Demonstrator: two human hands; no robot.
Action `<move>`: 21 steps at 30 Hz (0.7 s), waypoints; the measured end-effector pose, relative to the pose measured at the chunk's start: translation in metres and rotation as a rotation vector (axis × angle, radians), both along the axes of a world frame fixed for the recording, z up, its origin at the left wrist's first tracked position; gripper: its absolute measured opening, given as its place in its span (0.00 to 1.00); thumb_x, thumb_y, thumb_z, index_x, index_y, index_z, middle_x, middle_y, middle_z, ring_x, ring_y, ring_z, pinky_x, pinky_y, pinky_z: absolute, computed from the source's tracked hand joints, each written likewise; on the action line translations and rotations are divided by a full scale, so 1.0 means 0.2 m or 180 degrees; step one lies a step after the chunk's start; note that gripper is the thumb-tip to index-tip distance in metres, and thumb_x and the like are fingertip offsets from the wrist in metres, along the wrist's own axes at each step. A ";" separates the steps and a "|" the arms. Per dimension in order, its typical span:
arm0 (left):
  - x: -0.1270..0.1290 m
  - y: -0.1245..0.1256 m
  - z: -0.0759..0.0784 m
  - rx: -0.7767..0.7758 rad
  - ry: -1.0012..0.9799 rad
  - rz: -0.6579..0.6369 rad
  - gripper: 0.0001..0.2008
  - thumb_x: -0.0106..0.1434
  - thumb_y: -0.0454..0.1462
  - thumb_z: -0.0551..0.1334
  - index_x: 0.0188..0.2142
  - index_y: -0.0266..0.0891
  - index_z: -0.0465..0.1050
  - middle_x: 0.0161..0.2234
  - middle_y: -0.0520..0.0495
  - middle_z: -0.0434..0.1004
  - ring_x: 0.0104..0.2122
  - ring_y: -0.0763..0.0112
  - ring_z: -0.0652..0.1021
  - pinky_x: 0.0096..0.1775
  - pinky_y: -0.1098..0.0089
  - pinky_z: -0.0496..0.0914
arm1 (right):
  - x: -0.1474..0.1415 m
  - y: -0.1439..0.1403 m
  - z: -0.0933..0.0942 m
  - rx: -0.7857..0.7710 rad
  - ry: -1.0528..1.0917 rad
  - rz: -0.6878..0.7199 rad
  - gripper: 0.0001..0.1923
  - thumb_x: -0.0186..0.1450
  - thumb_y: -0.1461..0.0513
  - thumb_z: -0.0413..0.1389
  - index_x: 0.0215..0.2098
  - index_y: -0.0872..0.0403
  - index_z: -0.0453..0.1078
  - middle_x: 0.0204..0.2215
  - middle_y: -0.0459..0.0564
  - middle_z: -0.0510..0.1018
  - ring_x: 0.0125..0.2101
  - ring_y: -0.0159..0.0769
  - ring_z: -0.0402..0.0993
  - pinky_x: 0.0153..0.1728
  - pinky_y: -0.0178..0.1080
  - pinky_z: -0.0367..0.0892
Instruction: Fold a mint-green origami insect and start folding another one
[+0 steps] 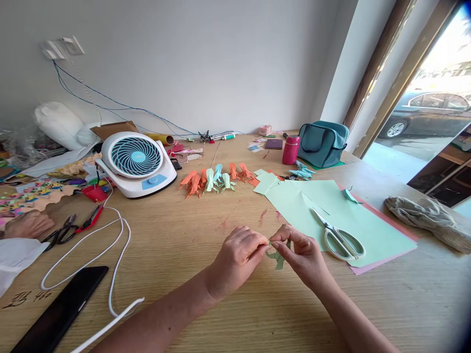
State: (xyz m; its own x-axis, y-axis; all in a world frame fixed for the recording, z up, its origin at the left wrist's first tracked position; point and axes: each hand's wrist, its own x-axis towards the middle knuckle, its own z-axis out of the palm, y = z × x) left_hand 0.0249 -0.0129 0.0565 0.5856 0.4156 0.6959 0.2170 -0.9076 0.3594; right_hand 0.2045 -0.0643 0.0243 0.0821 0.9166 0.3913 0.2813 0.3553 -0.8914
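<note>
Both hands meet over the table [228, 314]: left hand [239, 257] and right hand [301, 255] have fingers pinched narrow on a small green folded paper piece [277, 257], held just above the wood. Scissors [338, 238] lie beside on green sheets [331, 211]. Far back, the teal bag [322, 142] sits zipped, contents hidden.

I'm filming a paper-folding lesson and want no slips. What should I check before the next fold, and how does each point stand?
1. Left hand pinches the green paper piece: ok.
2. Right hand pinches it too: ok.
3. Piece lifted off the table: cannot tell.
4. Scissors lie apart from both hands: ok.
5. White cable away from the hands: ok.
</note>
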 end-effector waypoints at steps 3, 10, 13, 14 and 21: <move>0.01 0.00 -0.01 -0.0053 -0.0046 0.0004 0.06 0.66 0.28 0.60 0.34 0.39 0.69 0.29 0.52 0.75 0.30 0.73 0.73 0.37 0.72 0.67 | -0.01 0.00 0.00 0.0049 -0.0018 -0.0014 0.05 0.67 0.61 0.57 0.32 0.50 0.73 0.27 0.44 0.71 0.32 0.36 0.65 0.36 0.40 0.60; 0.01 -0.02 -0.03 -0.0468 -0.0107 0.0150 0.04 0.65 0.29 0.61 0.37 0.40 0.70 0.30 0.52 0.75 0.31 0.73 0.74 0.38 0.72 0.68 | -0.03 -0.01 0.03 0.0273 -0.0377 -0.0188 0.07 0.67 0.64 0.55 0.31 0.50 0.70 0.26 0.44 0.70 0.31 0.36 0.64 0.37 0.40 0.58; 0.01 -0.02 -0.02 -0.0375 -0.0058 0.0160 0.04 0.65 0.29 0.61 0.36 0.40 0.70 0.29 0.52 0.75 0.31 0.72 0.74 0.38 0.71 0.68 | -0.04 -0.01 0.04 0.0351 -0.0494 -0.0245 0.07 0.67 0.66 0.54 0.31 0.50 0.69 0.26 0.43 0.71 0.31 0.35 0.64 0.37 0.39 0.58; 0.01 -0.02 -0.02 -0.0360 -0.0029 0.0179 0.05 0.65 0.29 0.60 0.35 0.39 0.70 0.29 0.52 0.74 0.31 0.72 0.73 0.38 0.71 0.67 | -0.04 -0.01 0.05 0.0370 -0.0511 -0.0255 0.07 0.67 0.66 0.54 0.30 0.50 0.69 0.26 0.43 0.71 0.31 0.35 0.64 0.37 0.39 0.58; 0.01 -0.02 -0.01 -0.0193 0.0059 0.0236 0.06 0.66 0.29 0.58 0.34 0.39 0.68 0.28 0.52 0.72 0.30 0.73 0.72 0.36 0.71 0.67 | -0.03 -0.01 0.03 0.0248 -0.0372 -0.0142 0.06 0.68 0.61 0.56 0.32 0.50 0.71 0.27 0.44 0.72 0.32 0.37 0.65 0.39 0.41 0.59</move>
